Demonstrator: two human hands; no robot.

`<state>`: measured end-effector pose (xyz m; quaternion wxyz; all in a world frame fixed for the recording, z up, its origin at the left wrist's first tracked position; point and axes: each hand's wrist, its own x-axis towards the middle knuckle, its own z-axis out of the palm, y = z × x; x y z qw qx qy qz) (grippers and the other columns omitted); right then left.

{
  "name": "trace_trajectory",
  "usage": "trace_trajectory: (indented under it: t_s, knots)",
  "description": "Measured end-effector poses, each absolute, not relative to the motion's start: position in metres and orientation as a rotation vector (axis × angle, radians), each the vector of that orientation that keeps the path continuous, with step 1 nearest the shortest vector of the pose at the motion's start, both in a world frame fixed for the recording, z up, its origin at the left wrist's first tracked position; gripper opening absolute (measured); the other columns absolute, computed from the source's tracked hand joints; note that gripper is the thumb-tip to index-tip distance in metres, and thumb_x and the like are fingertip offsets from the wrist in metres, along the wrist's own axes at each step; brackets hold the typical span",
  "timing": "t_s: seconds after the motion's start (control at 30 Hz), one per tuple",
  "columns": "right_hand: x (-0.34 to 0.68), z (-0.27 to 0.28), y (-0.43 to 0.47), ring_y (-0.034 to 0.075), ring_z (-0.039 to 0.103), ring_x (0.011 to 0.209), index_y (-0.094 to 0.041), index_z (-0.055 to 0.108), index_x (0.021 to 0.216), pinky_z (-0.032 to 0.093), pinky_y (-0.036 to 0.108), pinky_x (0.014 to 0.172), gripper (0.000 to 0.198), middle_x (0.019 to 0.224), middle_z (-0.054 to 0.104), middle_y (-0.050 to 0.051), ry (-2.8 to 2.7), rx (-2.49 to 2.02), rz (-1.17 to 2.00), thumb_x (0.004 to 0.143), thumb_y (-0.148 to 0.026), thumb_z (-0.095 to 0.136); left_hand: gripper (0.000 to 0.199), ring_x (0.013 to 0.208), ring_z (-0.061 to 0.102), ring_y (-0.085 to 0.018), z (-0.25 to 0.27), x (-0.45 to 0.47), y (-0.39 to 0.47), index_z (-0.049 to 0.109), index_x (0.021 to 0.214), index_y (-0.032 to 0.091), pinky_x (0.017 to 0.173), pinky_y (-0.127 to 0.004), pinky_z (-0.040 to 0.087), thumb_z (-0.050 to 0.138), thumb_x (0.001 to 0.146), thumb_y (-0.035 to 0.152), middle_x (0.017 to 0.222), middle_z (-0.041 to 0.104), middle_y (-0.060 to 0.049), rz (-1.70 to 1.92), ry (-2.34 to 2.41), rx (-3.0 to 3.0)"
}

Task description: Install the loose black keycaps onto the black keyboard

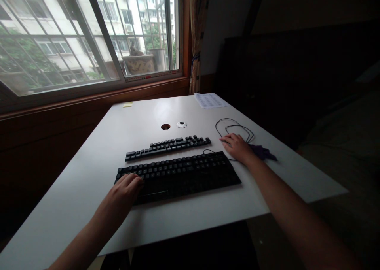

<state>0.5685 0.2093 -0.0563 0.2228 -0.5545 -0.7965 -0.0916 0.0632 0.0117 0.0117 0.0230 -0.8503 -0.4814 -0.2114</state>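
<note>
A black keyboard (190, 179) lies on the white table. Its back rows carry keycaps, while the front part looks dark and flat. My left hand (128, 182) is closed over its left end, fingers curled down; anything between the fingertips is hidden. Behind the keyboard, loose black keycaps (169, 146) are laid out in rows. To their right, my right hand (237, 145) rests low over the table, its fingers stretched forward and left beside the coiled black cable (247, 133). Under the right wrist's far side lies a purple cloth (264, 152).
Printed paper sheets (210, 100) lie at the table's far right corner, and yellow sticky notes (127, 104) at the far left. A round hole (165, 126) in the tabletop sits beside a white ring-shaped cover (181, 124). A barred window (89, 36) is beyond the table.
</note>
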Motion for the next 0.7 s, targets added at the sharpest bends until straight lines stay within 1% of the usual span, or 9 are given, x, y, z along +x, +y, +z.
trace_trajectory:
  t_s: [0.2,0.33,0.43,0.57,0.7]
  knots:
    - [0.569,-0.056,0.209,0.029,0.061,0.109,-0.022,0.075,0.126,0.049,0.043,0.102,0.036,0.122,0.068,0.012,-2.208,-1.534,-0.261,0.099,-0.030,0.054,0.013,0.094,0.065,-0.019,0.000,0.057,0.003,0.067,0.109,0.022,0.081,-0.032,0.056,0.056,0.105,0.026,0.109,0.068,-0.006,-0.808,-1.452,-2.558]
    - [0.569,-0.055,0.209,0.030,0.061,0.109,-0.023,0.075,0.127,0.048,0.044,0.103,0.035,0.122,0.068,0.012,-2.213,-1.532,-0.264,0.099,-0.030,0.054,0.021,0.100,0.064,-0.021,-0.001,0.058,-0.003,0.069,0.122,0.023,0.087,-0.036,0.058,0.060,0.104,0.027,0.114,0.068,-0.008,-0.802,-1.404,-2.470]
    - [0.569,-0.055,0.209,0.030,0.061,0.109,-0.022,0.075,0.127,0.048,0.044,0.103,0.036,0.121,0.068,0.012,-2.215,-1.531,-0.261,0.099,-0.031,0.054,0.028,0.103,0.062,-0.024,-0.002,0.059,-0.008,0.069,0.129,0.024,0.089,-0.040,0.058,0.062,0.102,0.028,0.116,0.067,-0.009,-0.735,-1.403,-2.407]
    - [0.568,-0.055,0.209,0.030,0.061,0.109,-0.022,0.076,0.126,0.049,0.044,0.102,0.036,0.121,0.068,0.012,-2.210,-1.534,-0.257,0.098,-0.031,0.054,0.032,0.107,0.061,-0.025,-0.004,0.060,-0.013,0.069,0.133,0.024,0.091,-0.041,0.057,0.062,0.102,0.030,0.118,0.065,-0.009,-0.679,-1.435,-2.380]
    - [0.568,-0.055,0.208,0.031,0.060,0.107,-0.023,0.076,0.126,0.049,0.047,0.101,0.037,0.121,0.068,0.013,-2.202,-1.530,-0.251,0.098,-0.032,0.053,0.029,0.100,0.059,-0.024,-0.002,0.063,-0.012,0.073,0.128,0.024,0.086,-0.039,0.058,0.061,0.103,0.034,0.109,0.064,-0.009,-0.692,-1.460,-2.376]
